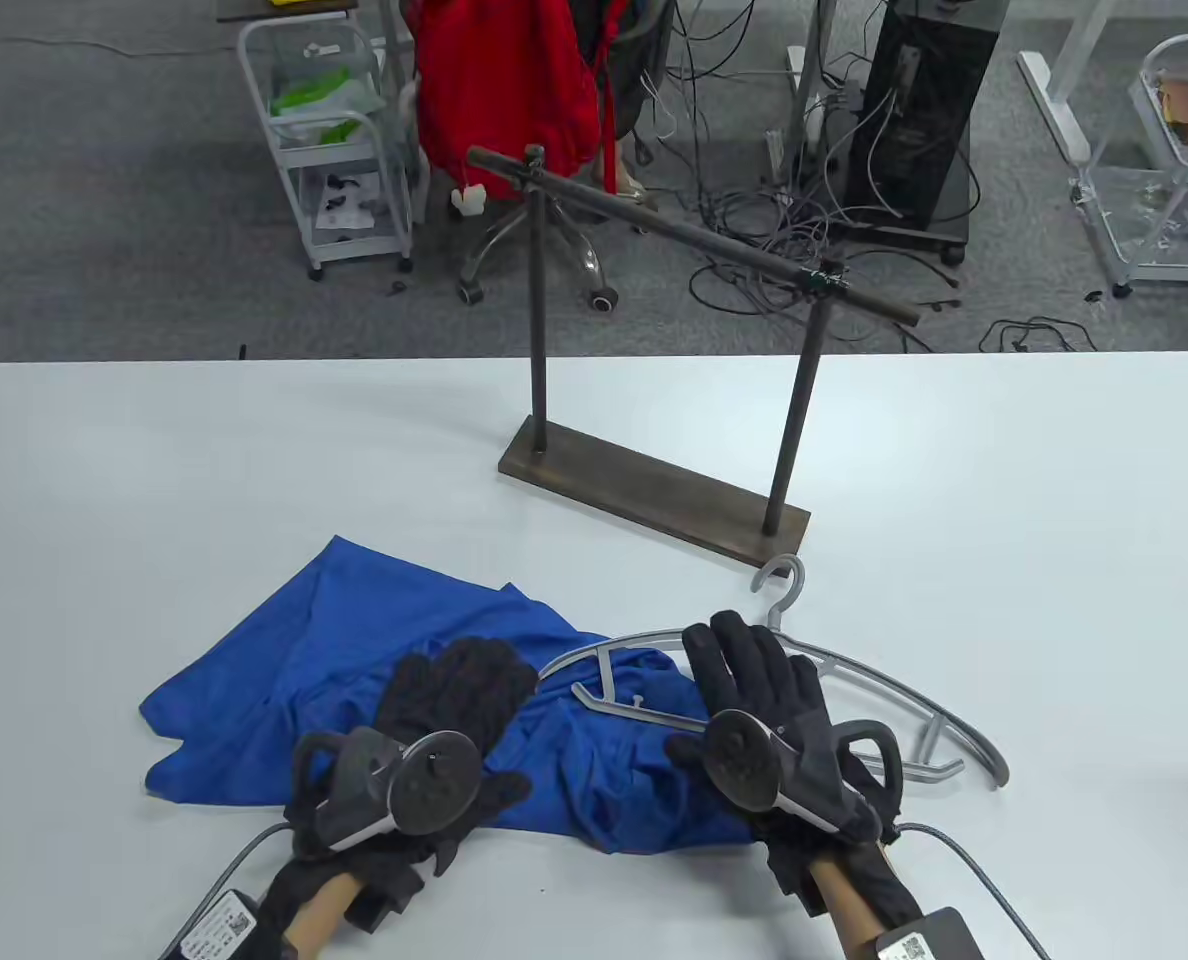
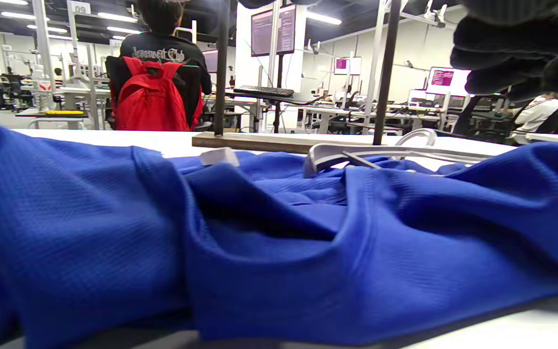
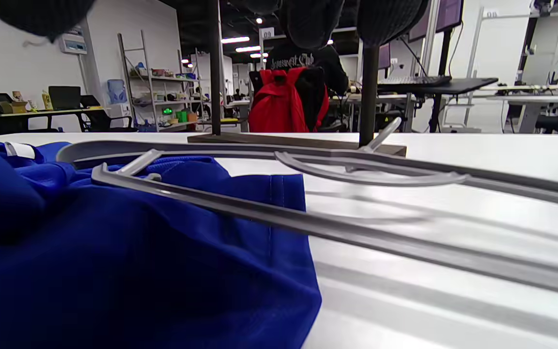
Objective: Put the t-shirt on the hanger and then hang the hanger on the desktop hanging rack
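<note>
Crumpled blue t-shirt [image 1: 284,680] lies at table [image 1: 1054,520] front-left; left hand [image 1: 449,700] rests on it, fingers curled. Grey hanger [image 1: 884,690] overlaps shirt's right edge under right hand [image 1: 754,680], fingers spread. Rack [image 1: 654,500] stands behind.

The t-shirt [image 1: 284,660] is plain royal blue with a fine ribbed weave and a small white label; the hanger [image 1: 854,680] is light grey; the rack [image 1: 654,490] is dark brown-bronze; the tabletop [image 1: 1004,500] is white; both gloves are black; the backpack [image 1: 504,80] behind is red.
</note>
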A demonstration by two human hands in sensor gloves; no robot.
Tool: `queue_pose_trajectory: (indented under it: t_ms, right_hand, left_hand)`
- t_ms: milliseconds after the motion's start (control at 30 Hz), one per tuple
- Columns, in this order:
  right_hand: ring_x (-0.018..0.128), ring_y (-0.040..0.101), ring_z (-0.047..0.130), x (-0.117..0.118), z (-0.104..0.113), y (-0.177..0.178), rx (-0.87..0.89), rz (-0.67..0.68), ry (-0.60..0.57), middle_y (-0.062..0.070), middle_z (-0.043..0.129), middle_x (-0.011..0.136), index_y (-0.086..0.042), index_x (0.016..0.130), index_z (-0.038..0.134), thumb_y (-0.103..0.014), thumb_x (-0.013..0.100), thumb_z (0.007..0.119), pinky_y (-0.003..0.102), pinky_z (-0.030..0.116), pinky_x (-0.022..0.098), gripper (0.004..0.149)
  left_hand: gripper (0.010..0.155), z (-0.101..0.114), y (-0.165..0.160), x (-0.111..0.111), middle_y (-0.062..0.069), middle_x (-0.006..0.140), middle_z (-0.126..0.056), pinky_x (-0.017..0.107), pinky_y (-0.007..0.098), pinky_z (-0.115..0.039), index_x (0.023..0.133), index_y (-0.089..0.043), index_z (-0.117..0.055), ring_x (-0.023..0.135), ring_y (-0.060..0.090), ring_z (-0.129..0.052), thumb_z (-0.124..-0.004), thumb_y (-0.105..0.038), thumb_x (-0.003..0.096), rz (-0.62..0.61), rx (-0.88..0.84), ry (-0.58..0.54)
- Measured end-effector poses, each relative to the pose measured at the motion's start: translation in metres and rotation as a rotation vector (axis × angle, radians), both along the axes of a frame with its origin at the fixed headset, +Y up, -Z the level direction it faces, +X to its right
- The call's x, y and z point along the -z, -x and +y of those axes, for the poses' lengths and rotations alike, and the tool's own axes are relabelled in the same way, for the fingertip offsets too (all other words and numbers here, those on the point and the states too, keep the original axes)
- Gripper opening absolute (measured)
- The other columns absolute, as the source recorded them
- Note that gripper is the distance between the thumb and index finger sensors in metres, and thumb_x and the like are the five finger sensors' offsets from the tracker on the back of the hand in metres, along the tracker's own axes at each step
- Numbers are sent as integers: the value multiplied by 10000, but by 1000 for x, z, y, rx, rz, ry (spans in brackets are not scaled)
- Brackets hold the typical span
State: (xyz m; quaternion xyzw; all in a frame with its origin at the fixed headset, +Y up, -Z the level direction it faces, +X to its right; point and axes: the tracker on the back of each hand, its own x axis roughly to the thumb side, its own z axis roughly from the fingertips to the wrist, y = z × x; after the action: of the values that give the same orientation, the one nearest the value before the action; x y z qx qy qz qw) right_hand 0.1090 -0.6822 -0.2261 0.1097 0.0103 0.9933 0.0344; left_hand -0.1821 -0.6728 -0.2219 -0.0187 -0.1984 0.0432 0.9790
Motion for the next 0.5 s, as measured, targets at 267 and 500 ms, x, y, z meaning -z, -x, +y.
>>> queue_pose_trajectory:
  t_ms: [267, 500]
  right_hand:
    - [1176, 352, 427, 3, 10, -14, 45, -48, -83, 21, 244, 1239, -313, 1124, 144, -638, 457, 622, 619, 470, 827, 883]
    - [1150, 360, 482, 16, 13, -47, 63, -175, -176, 44, 318, 1226, -281, 1131, 221, -615, 460, 637, 628, 498, 802, 858]
  left_hand:
    - [913, -1, 4, 4, -151, 1302, -238, 923, 580, -359, 1112, -529, -133, 1262, 157, -315, -626, -737, 373, 14, -15, 15]
    - [907, -4, -1, 4, -156, 1301, -261, 923, 578, -364, 1115, -527, -147, 1260, 154, -330, -627, -735, 373, -3, 18, 49]
